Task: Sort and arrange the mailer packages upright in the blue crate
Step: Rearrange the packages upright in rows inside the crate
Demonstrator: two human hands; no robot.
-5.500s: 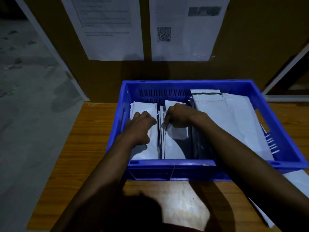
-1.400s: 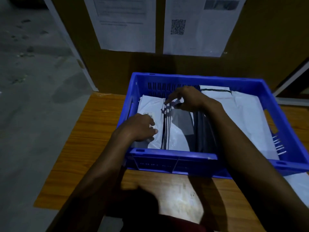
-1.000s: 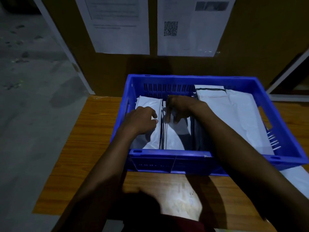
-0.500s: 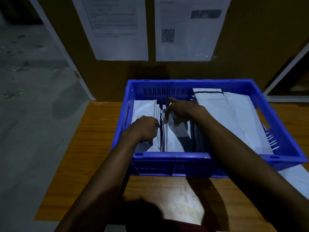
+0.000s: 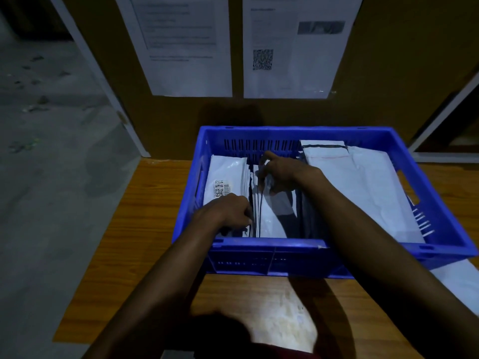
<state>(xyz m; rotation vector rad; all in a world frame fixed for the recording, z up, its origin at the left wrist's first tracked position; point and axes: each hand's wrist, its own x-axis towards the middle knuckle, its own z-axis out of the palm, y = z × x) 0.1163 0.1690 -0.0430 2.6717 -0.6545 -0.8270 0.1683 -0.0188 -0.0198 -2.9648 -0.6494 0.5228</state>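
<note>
The blue crate (image 5: 259,257) stands on a wooden table and holds several white mailer packages. The leftmost mailer (image 5: 228,172), with a barcode label, leans against the crate's left wall. My left hand (image 5: 225,211) rests on its near end, fingers curled over its right edge. Thin mailers (image 5: 269,218) stand on edge in the middle. My right hand (image 5: 280,172) pinches their top edges near the far wall. Large white mailers (image 5: 363,187) lie slanted across the crate's right half.
A brown board (image 5: 388,60) with two printed sheets (image 5: 186,47) stands right behind the crate. Another white mailer (image 5: 461,278) lies on the wooden table (image 5: 145,229) at the right, partly under the crate. The table's left edge drops to a grey floor (image 5: 51,177).
My left hand has slid toward me along the leftmost mailer, uncovering its barcode label. My right hand stays on the middle mailers' top edges, slightly farther back.
</note>
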